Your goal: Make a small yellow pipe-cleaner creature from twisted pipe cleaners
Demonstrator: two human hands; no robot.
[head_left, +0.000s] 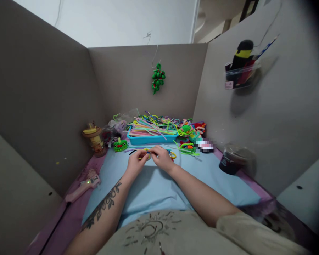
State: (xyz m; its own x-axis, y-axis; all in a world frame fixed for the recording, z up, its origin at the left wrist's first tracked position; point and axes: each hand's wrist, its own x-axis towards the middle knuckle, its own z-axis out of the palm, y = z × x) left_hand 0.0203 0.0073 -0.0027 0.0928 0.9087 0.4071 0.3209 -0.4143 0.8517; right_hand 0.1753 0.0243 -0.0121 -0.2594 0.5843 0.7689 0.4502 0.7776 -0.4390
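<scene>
Over the middle of the blue cloth (159,182), my left hand (136,158) and my right hand (161,158) meet with fingertips pinched close together. Between them shows a thin pipe cleaner (148,151), with bits of yellow and blue; its full shape is hidden by my fingers. Right beside my right hand lies a yellow pipe-cleaner loop (172,155) with some red by it. Loose pipe cleaners stretch across the cloth just beyond my hands. A green pipe-cleaner figure (120,145) sits to the left, and another green figure (187,147) to the right.
Behind my hands stands a blue tray (152,139) heaped with pastel pipe cleaners. A pink glue gun (83,187) with a lit green light and a drink cup (94,140) are at left. A dark lidded tub (232,161) stands at right. Grey partitions enclose three sides.
</scene>
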